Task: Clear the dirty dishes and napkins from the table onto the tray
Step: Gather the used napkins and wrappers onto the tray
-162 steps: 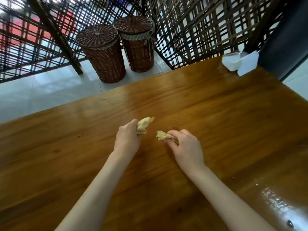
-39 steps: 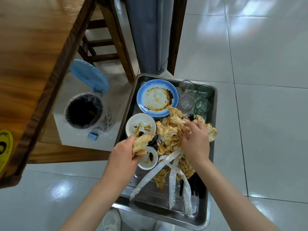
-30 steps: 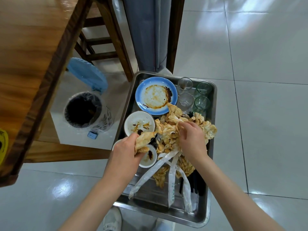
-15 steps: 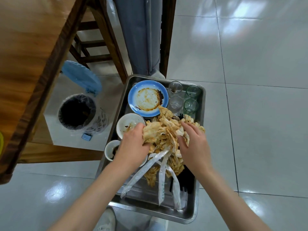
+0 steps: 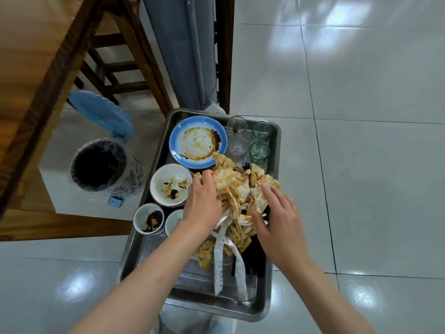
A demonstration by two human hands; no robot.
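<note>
- My left hand (image 5: 203, 201) rests on the near-left side of the heap of stained napkins (image 5: 238, 196), fingers bent into the paper, tucking a crumpled piece in; I cannot tell whether they pinch it.
- My right hand (image 5: 279, 220) lies flat against the heap's right side, fingers straight and holding nothing, I judge to keep the pile from spilling over the rim.
- The napkins sit mid-tray (image 5: 269, 307), over dark chopsticks (image 5: 252, 263) and white paper sleeves (image 5: 220, 268).
- The blue-rimmed plate (image 5: 198, 142) lies at the far left, four glasses (image 5: 260, 150) upright at the far right, the sauce-smeared bowl (image 5: 171, 184) and two small dishes (image 5: 148, 219) along the left edge: breakables kept apart from the paper.
- The wooden surface (image 5: 36, 59) shows nothing on the part in view.
</note>
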